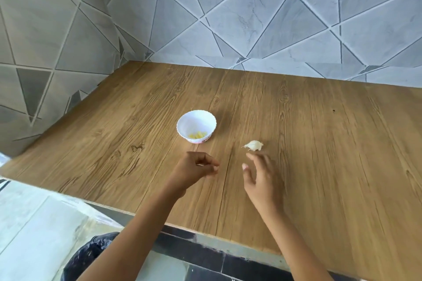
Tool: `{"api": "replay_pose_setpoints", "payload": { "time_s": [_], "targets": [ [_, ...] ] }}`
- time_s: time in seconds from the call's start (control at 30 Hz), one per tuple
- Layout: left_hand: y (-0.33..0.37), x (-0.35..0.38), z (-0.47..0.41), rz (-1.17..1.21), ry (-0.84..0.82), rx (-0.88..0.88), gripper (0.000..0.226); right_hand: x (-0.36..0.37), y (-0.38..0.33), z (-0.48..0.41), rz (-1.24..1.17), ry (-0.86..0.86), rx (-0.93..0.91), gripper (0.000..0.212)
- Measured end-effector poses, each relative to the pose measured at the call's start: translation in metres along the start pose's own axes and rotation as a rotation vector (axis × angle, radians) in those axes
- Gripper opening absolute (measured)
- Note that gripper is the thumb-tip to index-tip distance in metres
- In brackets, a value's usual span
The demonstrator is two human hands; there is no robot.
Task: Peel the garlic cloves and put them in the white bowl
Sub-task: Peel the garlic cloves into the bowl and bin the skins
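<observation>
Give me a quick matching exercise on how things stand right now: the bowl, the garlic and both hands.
Column one:
1. white bowl
2. unpeeled garlic
3. left hand
4. right hand

Column two:
A. fingers spread, just short of the garlic
B. contains yellow peeled cloves
C. lies on the counter, right of the bowl
D. fingers curled, in front of the bowl

Pairs: 1-B, 2-C, 3-D, 4-A
</observation>
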State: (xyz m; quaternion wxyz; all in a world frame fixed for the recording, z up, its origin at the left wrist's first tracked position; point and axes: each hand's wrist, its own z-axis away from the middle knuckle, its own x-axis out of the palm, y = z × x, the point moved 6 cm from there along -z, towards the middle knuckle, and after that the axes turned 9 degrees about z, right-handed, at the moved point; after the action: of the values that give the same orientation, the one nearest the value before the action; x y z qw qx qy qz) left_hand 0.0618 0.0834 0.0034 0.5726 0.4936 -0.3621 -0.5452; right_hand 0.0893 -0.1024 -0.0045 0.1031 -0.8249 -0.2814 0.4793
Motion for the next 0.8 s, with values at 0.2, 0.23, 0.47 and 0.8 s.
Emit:
{"api": "replay_pose_setpoints", "payload": {
  "time_s": [0.2, 0.23, 0.47, 0.8],
  "targets": [
    [-0.013, -0.017, 0.014, -0.075, -0.210, -0.171, 0.010, 0.026, -0.034, 0.058, 0.295, -0.226, -0.024, 0.048],
    [-0.014, -0.019, 0.015, -0.095, -0.251, -0.205, 0.011, 0.028, -0.037, 0.062, 0.367, -0.240, -0.023, 0.051],
    [-0.014, -0.016, 0.008, -0.487, -0.312, -0.131, 0.004, 0.027, -0.040, 0.067, 0.473, -0.312, 0.034, 0.068],
    [-0.012, -0.004, 0.005, -0.818, -0.216, -0.026, 0.013, 0.025, -0.044, 0.066, 0.469, -0.307, 0.043, 0.055]
  ]
}}
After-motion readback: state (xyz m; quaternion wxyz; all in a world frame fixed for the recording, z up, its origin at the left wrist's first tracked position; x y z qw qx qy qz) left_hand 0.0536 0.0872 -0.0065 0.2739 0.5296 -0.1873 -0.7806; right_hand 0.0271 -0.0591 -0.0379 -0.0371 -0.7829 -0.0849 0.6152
